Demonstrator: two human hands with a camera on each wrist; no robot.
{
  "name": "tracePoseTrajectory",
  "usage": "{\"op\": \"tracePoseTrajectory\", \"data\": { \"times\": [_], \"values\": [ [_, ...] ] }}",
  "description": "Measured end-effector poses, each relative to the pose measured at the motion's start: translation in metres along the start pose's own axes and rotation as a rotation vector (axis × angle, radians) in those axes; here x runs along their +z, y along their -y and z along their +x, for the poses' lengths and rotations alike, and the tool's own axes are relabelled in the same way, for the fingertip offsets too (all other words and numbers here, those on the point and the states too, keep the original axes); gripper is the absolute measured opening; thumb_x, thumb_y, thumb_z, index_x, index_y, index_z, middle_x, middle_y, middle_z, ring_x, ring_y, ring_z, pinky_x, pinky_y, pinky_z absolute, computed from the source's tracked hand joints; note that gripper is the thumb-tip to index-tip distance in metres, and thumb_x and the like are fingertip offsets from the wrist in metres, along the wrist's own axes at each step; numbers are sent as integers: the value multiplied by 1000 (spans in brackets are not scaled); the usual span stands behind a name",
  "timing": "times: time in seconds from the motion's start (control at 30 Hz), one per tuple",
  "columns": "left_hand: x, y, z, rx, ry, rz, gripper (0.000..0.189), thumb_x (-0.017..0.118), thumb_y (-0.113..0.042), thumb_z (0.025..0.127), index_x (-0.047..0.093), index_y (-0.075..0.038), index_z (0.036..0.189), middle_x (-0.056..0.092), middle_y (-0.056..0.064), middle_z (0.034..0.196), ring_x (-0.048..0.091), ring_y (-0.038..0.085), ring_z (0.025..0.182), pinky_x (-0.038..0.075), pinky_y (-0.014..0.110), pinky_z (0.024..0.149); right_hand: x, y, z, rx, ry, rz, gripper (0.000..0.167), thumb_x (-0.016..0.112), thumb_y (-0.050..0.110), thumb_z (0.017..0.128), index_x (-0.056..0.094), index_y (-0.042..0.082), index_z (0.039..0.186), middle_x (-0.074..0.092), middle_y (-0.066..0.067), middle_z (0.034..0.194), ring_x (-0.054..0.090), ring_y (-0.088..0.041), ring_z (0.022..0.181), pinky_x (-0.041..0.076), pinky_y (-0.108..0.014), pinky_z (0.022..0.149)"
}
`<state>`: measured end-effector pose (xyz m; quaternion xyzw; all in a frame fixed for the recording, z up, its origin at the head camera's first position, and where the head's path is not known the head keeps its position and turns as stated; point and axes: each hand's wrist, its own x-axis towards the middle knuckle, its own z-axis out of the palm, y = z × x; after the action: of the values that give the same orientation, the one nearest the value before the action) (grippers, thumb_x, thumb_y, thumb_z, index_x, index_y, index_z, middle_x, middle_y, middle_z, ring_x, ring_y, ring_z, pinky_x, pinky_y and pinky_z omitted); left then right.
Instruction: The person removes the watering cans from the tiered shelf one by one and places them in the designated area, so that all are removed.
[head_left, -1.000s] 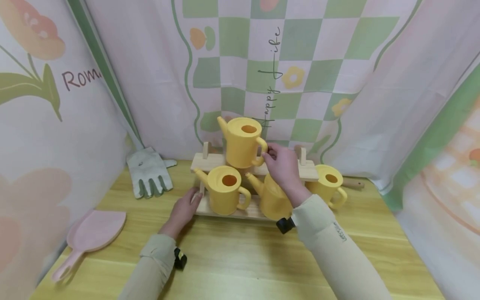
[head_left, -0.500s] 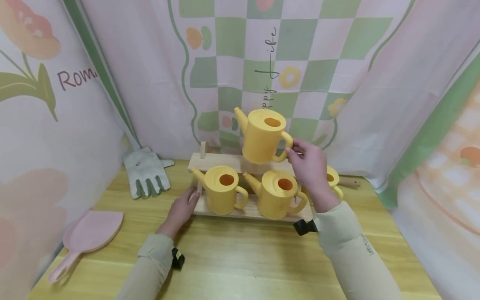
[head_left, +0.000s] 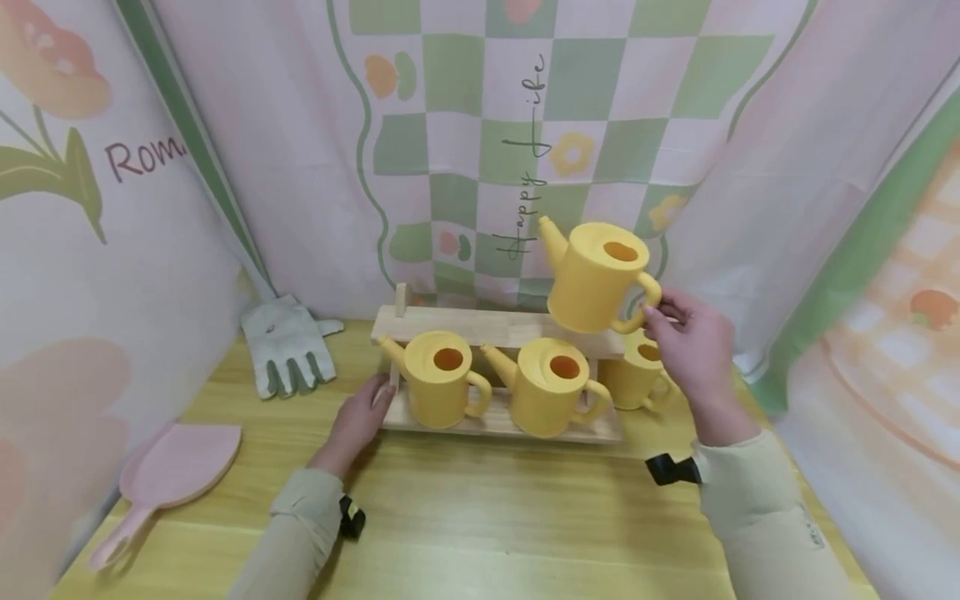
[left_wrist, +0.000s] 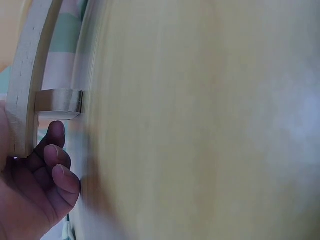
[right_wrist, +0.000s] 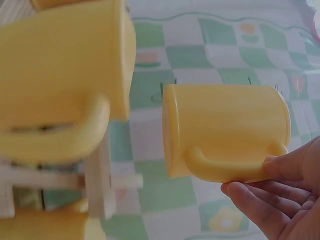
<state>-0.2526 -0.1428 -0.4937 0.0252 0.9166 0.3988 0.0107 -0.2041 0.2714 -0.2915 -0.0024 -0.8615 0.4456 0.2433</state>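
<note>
1. Head view, right of ctr: R grip (head_left: 693, 337) has the held can (head_left: 596, 275) pinched by its handle (head_left: 652, 296), thumb vs. fingers; R wrist view agrees.
2. Change: a sec ago the held can was over the L-ctr part of the upper shelf (head_left: 480, 325); now it's at that shelf's R end, approx. upright, spout (head_left: 553, 243) still pointing L.
3. R wrist view shows a gap btwn held can and wooden rack (right_wrist: 100, 185). My read: lift-off's done, carry's under way, not set down yet.
4. L grip (head_left: 358, 421), lower left of ctr: fingers curled round the rack's L end, same spot as before; prob. steadying it.
5. Lower ctr: L can (head_left: 441, 387) and mid can (head_left: 547, 392) stand on the lower shelf (head_left: 495, 423), unmoved.
6. R of ctr: fourth can (head_left: 630, 379) on the tabletop (head_left: 465, 517) by the rack's R end, partly hidden.
7. Far left: glove (head_left: 288, 342), pink dustpan (head_left: 183, 462) below it; neither touched.
</note>
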Motion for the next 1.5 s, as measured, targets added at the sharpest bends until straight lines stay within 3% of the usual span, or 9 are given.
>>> {"op": "tracePoseTrajectory", "data": {
  "times": [0.43, 0.8, 0.87, 0.93, 1.07, 1.17, 1.33, 1.5],
  "values": [
    [1, 3, 2, 2, -10, 14, 60, 36, -52, 102, 41, -13, 148, 45, 18, 147, 44, 44, 130, 33, 58, 108, -44, -49, -18, 36, -34, -86, 35, 56, 11, 98, 58, -11, 126, 62, -33, 116, 57, 17, 69, 51, -8, 64],
    [2, 5, 1, 23, -22, 24, 61, 37, -51, 102, 41, -10, 147, 46, 21, 145, 45, 46, 128, 35, 59, 106, -81, -85, -26, 97, -55, -189, 40, 54, 12, 99, 53, -13, 130, 57, -35, 120, 52, 22, 65, 48, -6, 57],
    [2, 5, 1, 26, -25, 21, 60, 38, -51, 103, 41, -10, 147, 46, 21, 145, 46, 46, 128, 35, 59, 106, -89, -93, -29, 107, -76, -222, 39, 56, 13, 98, 55, -11, 128, 64, -26, 115, 51, 23, 64, 48, -7, 55],
    [2, 5, 1, 27, -29, 20, 60, 38, -50, 103, 42, -10, 147, 46, 21, 145, 46, 46, 127, 35, 59, 106, -95, -102, -31, 115, -109, -259, 35, 58, 15, 96, 60, -6, 125, 72, 0, 103, 49, 25, 62, 46, -7, 52],
    [2, 6, 2, 29, -30, 22, 59, 37, -51, 103, 42, -12, 146, 48, 20, 144, 47, 45, 127, 35, 58, 106, -109, -117, -34, 159, -147, -314, 29, 61, 17, 94, 64, -2, 117, 52, 41, 81, 45, 27, 62, 40, -5, 57],
    [1, 5, 2, 35, -28, 23, 59, 37, -51, 103, 43, -12, 146, 48, 20, 144, 47, 45, 127, 35, 58, 106, -116, -128, -37, 211, -134, -336, 33, 60, 19, 95, 63, 0, 122, 51, 45, 79, 43, 28, 63, 38, -5, 63],
    [1, 5, 1, 41, -28, 20, 59, 37, -51, 103, 43, -11, 146, 48, 20, 144, 46, 45, 127, 35, 58, 107, -121, -151, -43, 245, -104, -328, 36, 58, 18, 96, 61, -5, 123, 41, 49, 70, 47, 23, 57, 39, -9, 57],
    [1, 5, 1, 35, -25, 14, 58, 38, -50, 103, 43, -11, 145, 47, 20, 144, 46, 44, 128, 35, 58, 107, -118, -178, -49, 267, -71, -366, 34, 57, 19, 97, 63, -6, 120, 49, 40, 71, 47, 21, 57, 39, -11, 58]
  ]
}}
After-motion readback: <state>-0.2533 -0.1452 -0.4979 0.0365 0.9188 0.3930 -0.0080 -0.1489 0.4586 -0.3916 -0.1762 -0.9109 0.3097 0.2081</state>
